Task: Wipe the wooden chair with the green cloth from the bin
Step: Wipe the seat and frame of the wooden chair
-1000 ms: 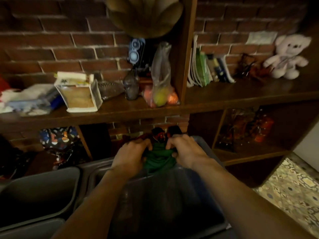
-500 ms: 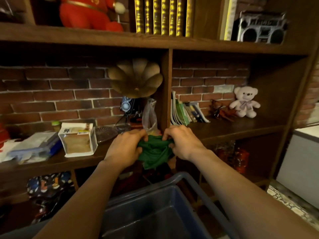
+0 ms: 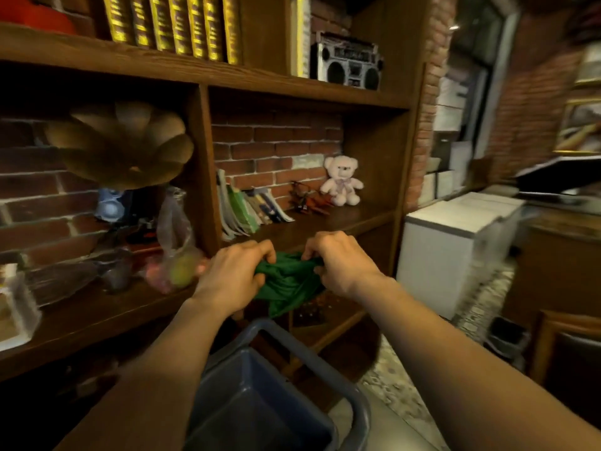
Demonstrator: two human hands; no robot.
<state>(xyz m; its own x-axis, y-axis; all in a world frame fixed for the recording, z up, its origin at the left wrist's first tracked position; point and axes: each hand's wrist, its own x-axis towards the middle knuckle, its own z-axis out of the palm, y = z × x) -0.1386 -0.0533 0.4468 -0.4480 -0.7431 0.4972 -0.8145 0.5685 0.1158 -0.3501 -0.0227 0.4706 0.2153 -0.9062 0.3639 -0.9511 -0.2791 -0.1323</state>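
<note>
Green cloth point(image 3: 286, 283) bunched btwn left hand point(image 3: 232, 275) & right hand point(image 3: 340, 263), both pinching it tight, above gray bin point(image 3: 354, 408), near shelf point(image 3: 325, 222).

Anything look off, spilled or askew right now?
Nothing stands out. The green cloth hangs bunched between the left hand and right hand, clear above the grey bin. The magazines on the shelf lean sideways but look settled.

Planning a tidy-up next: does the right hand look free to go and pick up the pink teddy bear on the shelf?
Probably not yet. The right hand is shut on the green cloth, shared with the left hand. The path to the teddy bear looks open.
</note>
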